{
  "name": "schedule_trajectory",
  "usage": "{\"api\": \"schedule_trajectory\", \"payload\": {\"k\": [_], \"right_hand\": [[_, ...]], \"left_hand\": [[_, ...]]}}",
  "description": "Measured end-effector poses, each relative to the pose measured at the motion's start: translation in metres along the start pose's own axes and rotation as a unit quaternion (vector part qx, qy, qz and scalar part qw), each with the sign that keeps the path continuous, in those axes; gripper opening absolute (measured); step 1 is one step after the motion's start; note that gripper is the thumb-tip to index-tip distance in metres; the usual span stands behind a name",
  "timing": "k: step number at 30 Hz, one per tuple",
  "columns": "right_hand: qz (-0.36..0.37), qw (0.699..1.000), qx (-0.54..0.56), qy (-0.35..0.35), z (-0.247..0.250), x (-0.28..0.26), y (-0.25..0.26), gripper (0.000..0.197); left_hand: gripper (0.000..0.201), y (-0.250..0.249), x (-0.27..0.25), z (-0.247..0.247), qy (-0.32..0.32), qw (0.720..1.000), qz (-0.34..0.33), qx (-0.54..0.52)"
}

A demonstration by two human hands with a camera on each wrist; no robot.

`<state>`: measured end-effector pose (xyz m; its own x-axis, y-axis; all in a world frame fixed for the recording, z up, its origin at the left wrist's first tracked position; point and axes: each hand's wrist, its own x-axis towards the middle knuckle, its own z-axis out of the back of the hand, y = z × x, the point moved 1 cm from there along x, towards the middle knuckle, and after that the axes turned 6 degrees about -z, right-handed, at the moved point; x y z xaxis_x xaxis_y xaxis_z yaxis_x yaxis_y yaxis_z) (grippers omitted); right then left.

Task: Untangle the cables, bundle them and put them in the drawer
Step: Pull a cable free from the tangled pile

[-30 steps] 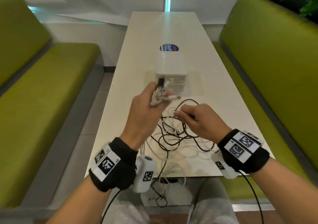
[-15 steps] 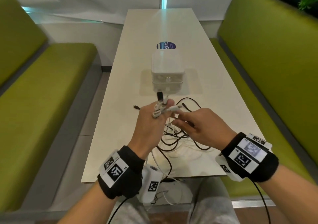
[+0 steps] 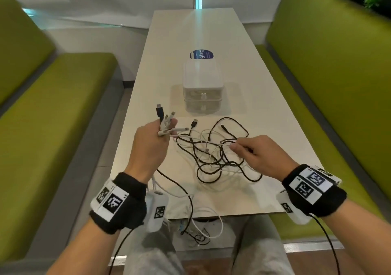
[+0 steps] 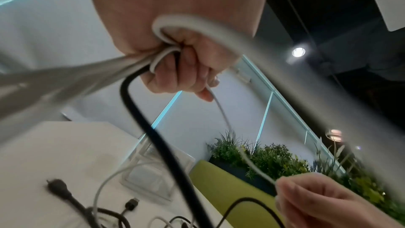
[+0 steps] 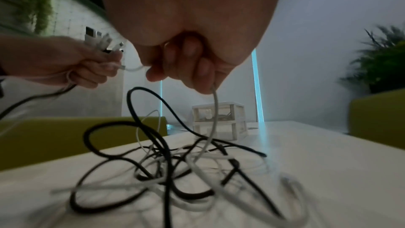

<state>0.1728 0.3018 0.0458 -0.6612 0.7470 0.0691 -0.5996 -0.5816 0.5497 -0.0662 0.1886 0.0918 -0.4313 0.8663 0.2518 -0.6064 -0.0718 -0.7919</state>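
**A:** Where are the cables?

**B:** The tangle of cables (image 3: 213,154) lies on the table (image 3: 275,126). The left hand (image 3: 148,148) grips several plug ends; the right hand (image 3: 260,156) pinches one white strand (image 5: 215,110).

**A:** How will they handle?

**B:** Probably light, limp, prone to snagging; best held near the plugs.

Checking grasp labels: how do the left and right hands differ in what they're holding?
The left hand is raised, fist closed round a bunch of cable ends, black and white, plugs sticking up. The right hand sits lower and pinches one white cable over the tangle on the table. Both grip cables; a white strand runs between them.
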Motion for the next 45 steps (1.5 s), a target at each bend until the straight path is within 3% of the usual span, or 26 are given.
{"api": "schedule_trajectory", "payload": {"k": [4, 7, 11, 18, 20, 23, 25, 28, 30, 33, 35, 39, 42, 45], "right_hand": [[0.006, 1.0, -0.006, -0.021, -0.006, 0.005, 0.01, 0.045], [0.021, 1.0, 0.001, -0.019, -0.006, 0.006, 0.019, 0.045], [0.063, 0.998, -0.009, -0.02, -0.005, 0.007, 0.032, 0.049], [0.055, 0.997, 0.06, -0.017, -0.005, -0.001, 0.032, 0.036], [0.041, 0.996, 0.074, -0.016, -0.006, 0.0, 0.032, 0.039], [0.008, 0.994, 0.113, -0.014, -0.005, 0.004, 0.027, 0.047], [-0.005, 0.991, 0.131, -0.001, -0.005, 0.007, 0.021, 0.047], [-0.033, 0.992, 0.122, 0.024, -0.01, 0.011, 0.011, 0.043], [-0.05, 0.992, 0.109, 0.029, -0.013, 0.012, 0.004, 0.037], [-0.048, 0.994, 0.095, 0.012, -0.017, 0.012, 0.002, 0.033], [-0.03, 0.996, 0.085, 0.0, -0.018, 0.013, 0.009, 0.033], [-0.021, 0.999, 0.042, 0.011, -0.018, 0.014, 0.025, 0.032], [-0.008, 0.999, 0.026, 0.029, -0.019, 0.014, 0.032, 0.03], [0.034, 0.998, 0.026, 0.042, -0.02, 0.01, 0.041, 0.026]], "left_hand": [[0.024, 0.004, -0.002, -0.017, 0.037, 0.992, -0.051, 0.107], [0.044, 0.005, 0.0, -0.027, 0.068, 0.985, -0.113, 0.108], [0.072, -0.016, -0.011, -0.043, 0.199, 0.948, -0.199, 0.146], [0.02, -0.005, -0.015, -0.061, 0.328, 0.924, -0.163, 0.111], [0.014, -0.006, -0.016, -0.059, 0.295, 0.935, -0.158, 0.115], [0.018, -0.006, -0.008, -0.044, 0.136, 0.981, -0.135, 0.037], [0.028, -0.005, -0.005, -0.033, 0.04, 0.994, -0.098, -0.039], [0.03, -0.006, -0.004, -0.018, -0.056, 0.981, -0.003, -0.186], [0.03, -0.001, 0.0, -0.01, -0.094, 0.975, 0.009, -0.199], [0.028, 0.006, 0.004, -0.013, -0.043, 0.998, -0.051, -0.019], [0.029, 0.004, 0.0, -0.018, -0.03, 0.993, -0.092, 0.07], [0.062, -0.013, -0.016, -0.027, -0.032, 0.976, -0.215, 0.007], [0.072, -0.022, -0.027, -0.039, 0.07, 0.949, -0.307, 0.02], [0.086, -0.019, -0.026, -0.055, 0.163, 0.934, -0.284, 0.145]]}}
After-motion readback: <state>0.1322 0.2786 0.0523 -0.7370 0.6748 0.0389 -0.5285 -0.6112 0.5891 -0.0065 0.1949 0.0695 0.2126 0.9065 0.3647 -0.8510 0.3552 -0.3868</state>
